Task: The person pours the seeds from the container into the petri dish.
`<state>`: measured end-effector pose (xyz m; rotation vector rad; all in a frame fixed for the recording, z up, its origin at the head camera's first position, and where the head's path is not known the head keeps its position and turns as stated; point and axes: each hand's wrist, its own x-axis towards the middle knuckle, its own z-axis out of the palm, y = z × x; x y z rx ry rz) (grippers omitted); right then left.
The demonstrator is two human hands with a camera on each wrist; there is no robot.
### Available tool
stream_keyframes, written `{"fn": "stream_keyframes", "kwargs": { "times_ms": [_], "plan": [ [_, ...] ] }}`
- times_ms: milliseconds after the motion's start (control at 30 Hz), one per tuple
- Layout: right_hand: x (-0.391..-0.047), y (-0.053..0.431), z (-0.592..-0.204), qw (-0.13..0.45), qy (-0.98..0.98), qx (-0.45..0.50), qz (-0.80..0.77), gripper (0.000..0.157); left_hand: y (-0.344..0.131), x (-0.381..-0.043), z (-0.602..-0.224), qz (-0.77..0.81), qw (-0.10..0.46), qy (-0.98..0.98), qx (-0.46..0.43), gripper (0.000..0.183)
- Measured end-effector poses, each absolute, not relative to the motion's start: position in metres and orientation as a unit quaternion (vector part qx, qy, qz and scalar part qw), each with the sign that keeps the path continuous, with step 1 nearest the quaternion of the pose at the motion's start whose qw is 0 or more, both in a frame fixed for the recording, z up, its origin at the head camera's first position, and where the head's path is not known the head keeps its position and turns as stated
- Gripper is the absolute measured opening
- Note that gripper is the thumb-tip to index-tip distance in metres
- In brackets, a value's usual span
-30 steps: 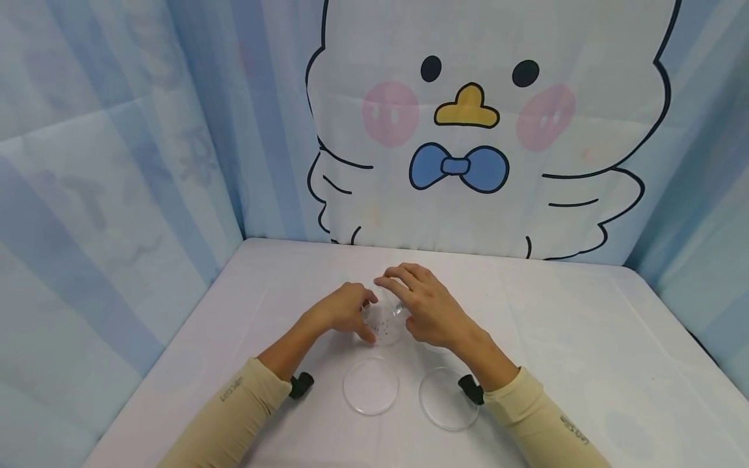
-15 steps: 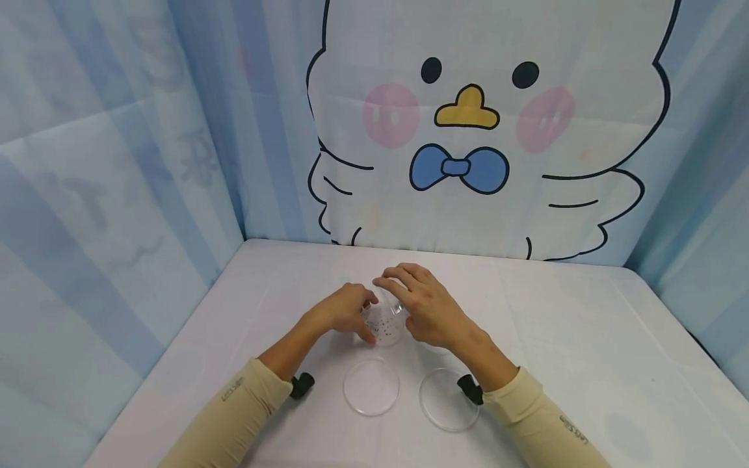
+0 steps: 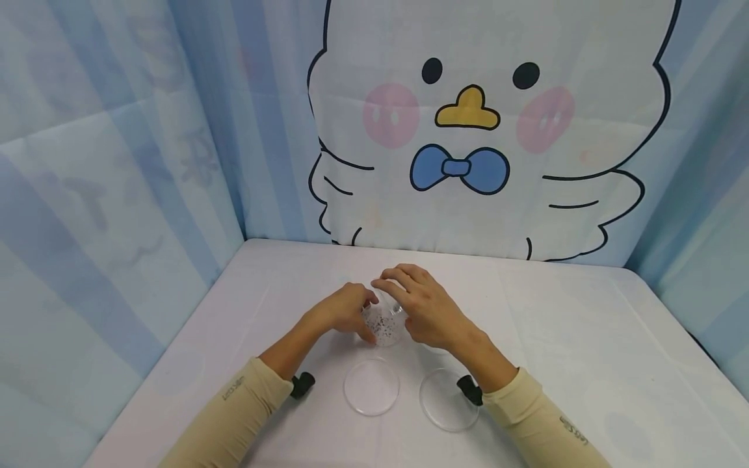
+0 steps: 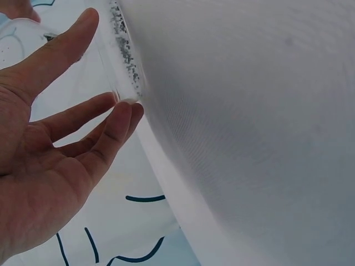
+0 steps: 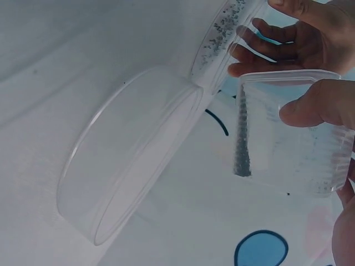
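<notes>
On the white table (image 3: 556, 338), we see a clear dish (image 3: 383, 328) ahead of us, its floor scattered with dark grains (image 5: 219, 36). Taking that dish as the clock's centre in the head view, the left hand (image 3: 346, 309) sits at ten o'clock, grasping its side between thumb and curved fingers. At two o'clock is the right hand (image 3: 430, 309), gripping a clear container (image 5: 283, 149) (so transparent that in the head view we catch little more than a glint). The right wrist view shows the container with more dark grains banked along one wall; whether its rim touches the dish, we cannot tell. That same view gives us a second clear dish (image 5: 125, 141), which holds no visible grains. Back in the head view, one clear disc (image 3: 371, 388) lies at six o'clock and another disc (image 3: 447, 400) between four and five, both flat and apart.
</notes>
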<state>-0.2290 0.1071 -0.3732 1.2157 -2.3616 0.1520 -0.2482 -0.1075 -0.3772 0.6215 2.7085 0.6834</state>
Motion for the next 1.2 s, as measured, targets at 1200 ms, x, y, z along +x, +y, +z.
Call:
{"fn": "stream_keyframes", "kwargs": {
  "times_ms": [1200],
  "plan": [
    [-0.2238, 0.0983, -0.3664, 0.250, -0.851, 0.459, 0.052, 0.083, -0.1080, -0.2440, -0.3750, 0.248, 0.124, 0.934, 0.223, 0.068]
  ]
}}
